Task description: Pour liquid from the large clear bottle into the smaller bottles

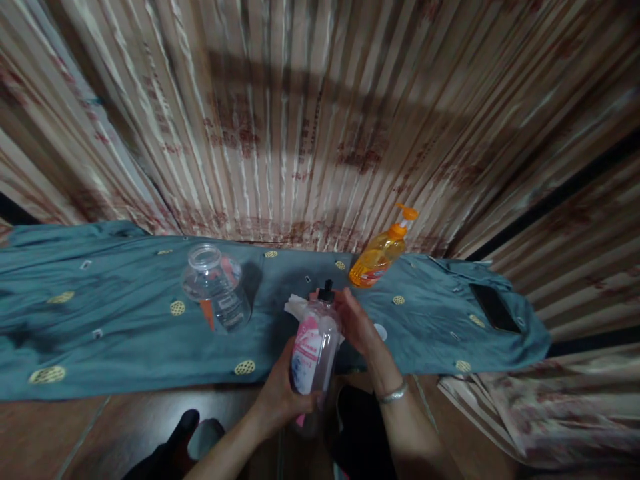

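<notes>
Bare forearms lie nearest the camera, the right one wearing a silver bracelet. Ahead of them is a clear plastic bottle with a pink-and-white label and a black cap, held at the near edge of a teal cloth-covered surface with yellow oval motifs. Its capped top leans away from the person. The left hand grasps the lower body, thumb across the front; this grip probably bears the weight and keeps the neck free. The right hand is at the upper part, just below the cap, apparently steadying it from the far side. Most of its fingers are hidden behind the bottle, so I cannot say how tight that grip is. Crumpled white tissue shows on both sides of the bottle, seemingly pressed between it and the right hand.

Farther back on the left stands a wide-mouthed, uncapped transparent plastic jar with an orange patch, well apart from the hands, perhaps to leave elbow room. To the right, an orange-pumped bottle of amber liquid stands near the pleated beige curtain with reddish print. Near the right end lies a flat black phone, likely set aside.
</notes>
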{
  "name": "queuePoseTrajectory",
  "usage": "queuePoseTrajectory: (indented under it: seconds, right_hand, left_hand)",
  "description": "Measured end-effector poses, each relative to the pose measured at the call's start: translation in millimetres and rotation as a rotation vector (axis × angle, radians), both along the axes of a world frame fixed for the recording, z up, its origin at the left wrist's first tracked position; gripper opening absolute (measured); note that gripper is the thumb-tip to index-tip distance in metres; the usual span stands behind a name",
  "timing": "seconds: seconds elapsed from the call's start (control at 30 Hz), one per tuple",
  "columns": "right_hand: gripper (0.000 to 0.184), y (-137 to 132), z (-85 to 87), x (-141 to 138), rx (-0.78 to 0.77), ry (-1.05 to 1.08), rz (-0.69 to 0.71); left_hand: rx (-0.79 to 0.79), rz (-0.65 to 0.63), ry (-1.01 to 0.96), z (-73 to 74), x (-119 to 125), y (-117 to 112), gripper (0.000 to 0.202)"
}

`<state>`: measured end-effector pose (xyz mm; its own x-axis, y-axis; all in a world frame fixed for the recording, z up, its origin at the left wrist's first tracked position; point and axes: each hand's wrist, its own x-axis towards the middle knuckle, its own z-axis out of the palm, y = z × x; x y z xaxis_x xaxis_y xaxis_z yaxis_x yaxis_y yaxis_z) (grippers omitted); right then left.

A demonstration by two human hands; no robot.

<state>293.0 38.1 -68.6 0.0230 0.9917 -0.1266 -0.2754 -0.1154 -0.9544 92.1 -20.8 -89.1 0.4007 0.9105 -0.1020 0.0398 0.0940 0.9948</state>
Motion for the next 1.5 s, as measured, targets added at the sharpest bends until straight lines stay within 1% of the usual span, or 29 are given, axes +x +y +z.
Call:
queuePoseTrajectory:
  seconds: [0.03,0.07,0.17,0.2,0.27,0.3,0.33,0.4,0.5,0.57,0.6,0.63,0.67,0.73,0.77,0.8,0.83,0.87,0.9,0.97,1.0,1.07,1.13,1.27,1.43,1.5]
  right_hand:
    - [0.071,0.9,-5.0,3.6,0.034,-0.101,-0.026]
    - [0.066,0.8,-10.8,6.9,0.082,-0.25,-0.052]
    - [0.034,-5.7,-30.1,10.6,0.164,-0.824,0.048]
    - [0.028,-8.9,-36.3,9.5,0.177,-0.975,0.08]
    - [0.022,-13.6,-46.3,6.5,0.213,-1.156,0.13]
    - [0.019,-14.3,-49.5,6.0,0.229,-1.184,0.134]
    - [0.016,-13.6,-51.2,7.1,0.241,-1.18,0.118]
    - [0.015,-9.3,-49.8,14.1,0.25,-1.125,0.017]
    - [0.021,-2.1,-39.0,27.6,0.298,-1.05,-0.187]
    - [0.026,-1.5,-31.7,27.8,0.372,-1.023,-0.26]
    - [0.027,-2.7,-29.4,23.8,0.407,-1.02,-0.244]
    - [0.026,-4.7,-28.3,17.5,0.435,-1.034,-0.181]
    - [0.025,-7.0,-28.2,10.1,0.441,-1.066,-0.072]
    - [0.02,-11.2,-29.8,-4.0,0.373,-1.144,0.196]
    - [0.017,-12.5,-30.5,-8.6,0.33,-1.16,0.29]
    - [0.015,-13.0,-30.6,-10.8,0.3,-1.142,0.334]
    - [0.013,-12.6,-29.8,-10.7,0.284,-1.092,0.324]
    - [0.015,-11.6,-28.2,-8.8,0.28,-1.012,0.264]
    - [0.02,-9.9,-25.7,-5.7,0.28,-0.906,0.174]
    - [0.038,-6.0,-19.7,0.7,0.255,-0.648,-0.009]
    - [0.047,-4.1,-16.8,2.8,0.231,-0.521,-0.073]
    - [0.058,-1.2,-12.5,3.8,0.173,-0.313,-0.124]
    - [0.06,-0.1,-10.4,1.5,0.117,-0.19,-0.126]
    - [0.059,-2.2,-4.7,-2.8,0.046,-0.065,-0.12]
    - [0.052,-7.9,9.9,-2.9,0.005,0.062,0.07]
    - [0.055,-8.2,11.0,-4.0,0.016,0.077,0.079]
  left_hand:
    - [0.003,0.024,0.0,-0.3,-3.6,2.3,0.086]
    - [0.006,0.055,0.003,-0.8,-7.6,4.8,0.088]
    - [0.002,0.139,0.019,-2.4,-18.2,11.0,0.09]
    - [0.0,0.159,0.024,-2.5,-20.6,11.8,0.09]
    - [0.002,0.188,0.035,-1.7,-23.3,11.7,0.092]
    - [0.006,0.197,0.043,-0.7,-24.0,11.1,0.093]
    - [0.01,0.202,0.052,0.6,-24.4,10.4,0.092]
    - [0.019,0.201,0.066,3.9,-25.2,9.6,0.09]
    - [0.038,0.193,0.076,8.4,-26.4,10.5,0.085]
    - [0.053,0.2,0.081,9.5,-26.7,12.1,0.084]
    - [0.057,0.206,0.083,9.2,-26.5,13.1,0.085]
    - [0.059,0.211,0.087,8.4,-26.2,13.9,0.085]
    - [0.057,0.212,0.09,7.0,-25.7,14.7,0.086]
    - [0.052,0.211,0.096,3.4,-24.4,15.4,0.088]
    - [0.052,0.207,0.099,1.4,-23.7,15.4,0.088]
    - [0.054,0.202,0.101,-0.5,-23.0,15.1,0.088]
    - [0.058,0.196,0.105,-2.3,-22.2,14.5,0.089]
    - [0.063,0.19,0.111,-3.7,-21.4,13.7,0.089]
    - [0.07,0.183,0.12,-4.9,-20.5,12.8,0.09]
    - [0.09,0.166,0.143,-6.4,-18.3,10.8,0.092]
    - [0.101,0.157,0.154,-7.0,-17.0,9.9,0.092]
    - [0.12,0.135,0.173,-8.0,-14.2,8.2,0.089]
    - [0.13,0.117,0.186,-9.2,-11.7,6.8,0.087]
    - [0.132,0.086,0.198,-12.8,-9.2,4.0,0.087]
    - [0.093,0.014,0.173,-17.3,-8.5,-0.3,0.087]
    - [0.085,-0.002,0.169,-16.9,-8.1,-1.3,0.086]
